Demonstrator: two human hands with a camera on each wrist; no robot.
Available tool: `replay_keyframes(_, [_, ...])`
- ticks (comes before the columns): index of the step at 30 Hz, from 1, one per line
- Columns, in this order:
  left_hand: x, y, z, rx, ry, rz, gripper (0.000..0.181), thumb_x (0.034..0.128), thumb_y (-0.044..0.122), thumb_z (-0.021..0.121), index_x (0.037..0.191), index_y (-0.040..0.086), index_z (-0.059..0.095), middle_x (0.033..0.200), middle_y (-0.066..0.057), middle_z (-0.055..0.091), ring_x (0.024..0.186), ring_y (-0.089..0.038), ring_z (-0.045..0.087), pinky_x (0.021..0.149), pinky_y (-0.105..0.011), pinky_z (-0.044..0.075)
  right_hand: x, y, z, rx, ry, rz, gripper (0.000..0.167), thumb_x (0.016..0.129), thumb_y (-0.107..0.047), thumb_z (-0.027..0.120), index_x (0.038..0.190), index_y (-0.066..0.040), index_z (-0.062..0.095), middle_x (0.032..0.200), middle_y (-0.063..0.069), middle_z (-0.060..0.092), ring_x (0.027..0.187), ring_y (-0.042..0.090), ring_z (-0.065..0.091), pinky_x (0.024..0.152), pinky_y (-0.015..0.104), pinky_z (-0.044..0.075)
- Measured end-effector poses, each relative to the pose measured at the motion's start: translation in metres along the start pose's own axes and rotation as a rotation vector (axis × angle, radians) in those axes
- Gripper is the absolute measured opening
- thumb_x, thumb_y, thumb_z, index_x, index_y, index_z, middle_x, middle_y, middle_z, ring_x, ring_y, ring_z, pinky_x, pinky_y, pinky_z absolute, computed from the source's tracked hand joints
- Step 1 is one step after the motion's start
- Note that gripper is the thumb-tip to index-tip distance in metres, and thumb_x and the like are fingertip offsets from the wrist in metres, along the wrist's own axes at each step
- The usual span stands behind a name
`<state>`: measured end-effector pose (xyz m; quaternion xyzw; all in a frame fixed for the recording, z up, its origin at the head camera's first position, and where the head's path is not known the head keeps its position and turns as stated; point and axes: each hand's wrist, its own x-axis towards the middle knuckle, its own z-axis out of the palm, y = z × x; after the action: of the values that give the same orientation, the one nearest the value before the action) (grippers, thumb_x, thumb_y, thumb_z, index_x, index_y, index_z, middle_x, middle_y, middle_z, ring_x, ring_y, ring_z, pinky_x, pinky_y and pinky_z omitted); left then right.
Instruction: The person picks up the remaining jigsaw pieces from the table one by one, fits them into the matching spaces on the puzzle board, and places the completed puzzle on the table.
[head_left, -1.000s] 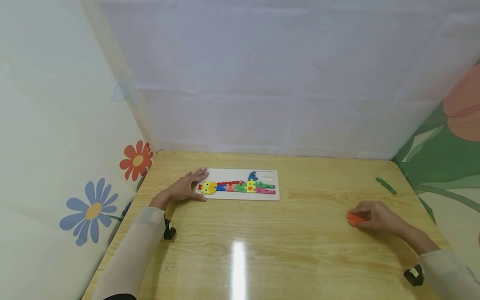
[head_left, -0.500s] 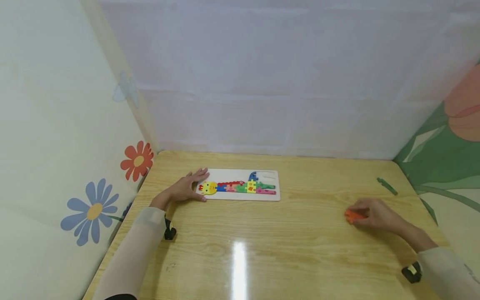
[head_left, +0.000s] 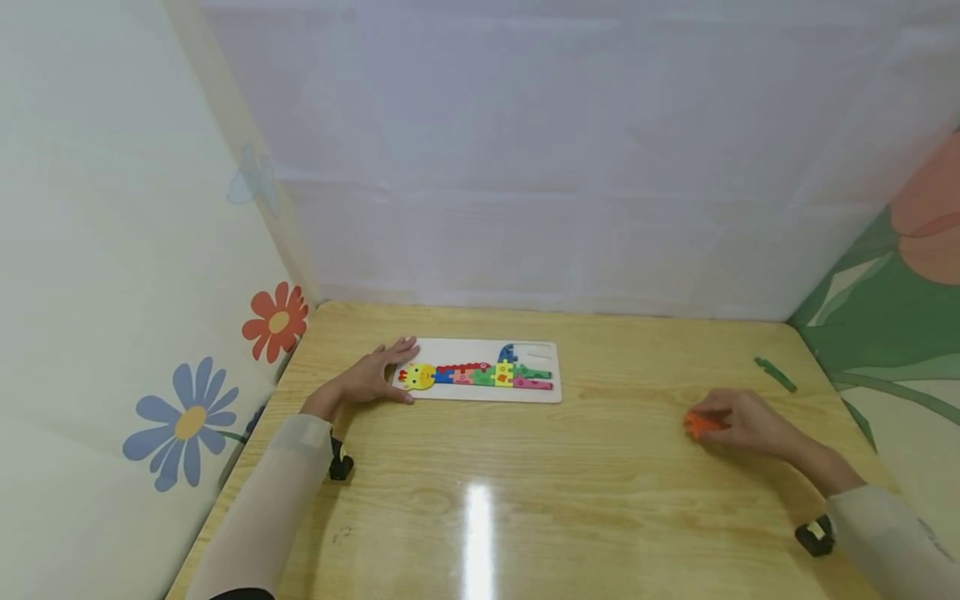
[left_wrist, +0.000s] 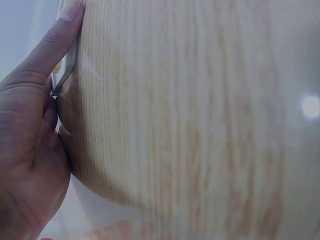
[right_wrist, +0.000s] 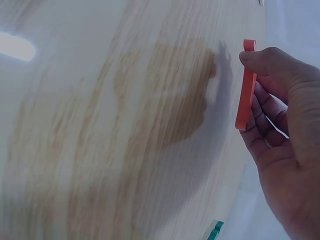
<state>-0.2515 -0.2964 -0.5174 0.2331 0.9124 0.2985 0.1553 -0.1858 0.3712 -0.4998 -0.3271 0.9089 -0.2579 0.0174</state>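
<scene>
In the head view a white puzzle board (head_left: 480,345) with a colorful giraffe lies on the table; a slot outline shows at its upper right corner. My left hand (head_left: 371,376) holds the board's left end, thumb along the near edge and fingers at the far edge. In the left wrist view the thumb (left_wrist: 52,42) lies against the board's edge. Off to the right, my right hand (head_left: 750,423) pinches an orange puzzle piece (head_left: 703,425) above the table. The right wrist view shows this orange piece (right_wrist: 246,95) edge-on between thumb and fingers.
A green puzzle piece (head_left: 776,374) lies near the right edge of the wooden table (head_left: 600,500). White cloth (head_left: 570,167) hangs behind the table. Flower-printed panels (head_left: 187,250) stand at both sides.
My right hand has shifted slightly left and away from me with the orange puzzle piece. The left hand and the board look still.
</scene>
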Motion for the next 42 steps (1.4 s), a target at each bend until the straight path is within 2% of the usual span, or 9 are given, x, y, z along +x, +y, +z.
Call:
replay_keyframes(5, [-0.001, 0.0, 0.0, -0.001, 0.002, 0.007, 0.104, 0.0887, 0.04, 0.087, 0.168, 0.008, 0.027, 0.178, -0.015, 0.01, 0.164, -0.038, 0.002, 0.129, -0.064, -0.003, 0.006, -0.003, 0.0, -0.001, -0.021, 0.014, 0.036, 0.077, -0.001, 0.092, 0.11, 0.005, 0.079, 0.095, 0.0, 0.073, 0.082, -0.002, 0.061, 0.066, 0.021, 0.056])
replay_keyframes(9, [-0.001, 0.0, 0.0, 0.003, -0.003, -0.005, 0.104, 0.0888, 0.039, 0.087, 0.168, 0.01, 0.026, 0.178, -0.013, 0.009, 0.165, -0.036, 0.001, 0.13, -0.062, -0.004, 0.01, -0.004, 0.001, -0.017, -0.004, -0.003, 0.036, 0.076, -0.001, 0.093, 0.109, 0.004, 0.08, 0.093, -0.001, 0.073, 0.079, -0.003, 0.057, 0.063, 0.021, 0.053])
replay_keyframes(13, [-0.001, 0.0, 0.0, 0.004, -0.004, -0.012, 0.104, 0.0887, 0.04, 0.087, 0.169, 0.011, 0.026, 0.178, -0.012, 0.008, 0.165, -0.035, 0.001, 0.13, -0.062, -0.004, 0.014, -0.005, 0.002, -0.023, 0.005, -0.01, 0.036, 0.075, 0.0, 0.093, 0.108, 0.004, 0.08, 0.095, 0.0, 0.075, 0.081, -0.002, 0.061, 0.065, 0.021, 0.056])
replay_keyframes(19, [-0.001, 0.0, -0.001, -0.005, 0.001, 0.0, 0.103, 0.089, 0.039, 0.087, 0.168, 0.008, 0.028, 0.178, -0.015, 0.009, 0.164, -0.038, 0.002, 0.129, -0.063, -0.004, 0.021, -0.01, 0.002, -0.02, -0.002, 0.01, 0.036, 0.076, -0.003, 0.093, 0.109, 0.003, 0.08, 0.096, 0.001, 0.075, 0.083, 0.004, 0.067, 0.068, 0.023, 0.058])
replay_keyframes(27, [-0.002, 0.0, 0.0, -0.007, -0.001, 0.001, 0.103, 0.0895, 0.038, 0.087, 0.168, 0.007, 0.027, 0.178, -0.015, 0.009, 0.164, -0.038, 0.002, 0.13, -0.063, -0.004, 0.029, -0.011, 0.004, -0.006, 0.01, 0.025, 0.034, 0.076, 0.0, 0.092, 0.108, 0.004, 0.08, 0.094, 0.0, 0.075, 0.082, 0.001, 0.064, 0.068, 0.023, 0.059])
replay_keyframes(33, [0.0, 0.0, -0.001, 0.0, 0.001, 0.006, 0.103, 0.0891, 0.038, 0.087, 0.168, 0.007, 0.028, 0.177, -0.015, 0.01, 0.164, -0.038, 0.003, 0.13, -0.062, -0.004, 0.034, -0.011, 0.002, -0.022, -0.02, 0.076, 0.036, 0.079, -0.003, 0.091, 0.112, 0.004, 0.079, 0.095, -0.001, 0.073, 0.082, 0.0, 0.062, 0.071, 0.024, 0.059])
replay_keyframes(42, [0.0, -0.002, 0.0, 0.009, 0.0, 0.014, 0.105, 0.0881, 0.041, 0.087, 0.168, 0.007, 0.028, 0.177, -0.016, 0.01, 0.164, -0.038, 0.003, 0.13, -0.062, -0.003, 0.044, -0.016, 0.004, 0.013, 0.015, 0.039, 0.035, 0.079, 0.001, 0.09, 0.111, 0.004, 0.079, 0.094, 0.0, 0.074, 0.083, 0.005, 0.069, 0.071, 0.024, 0.061])
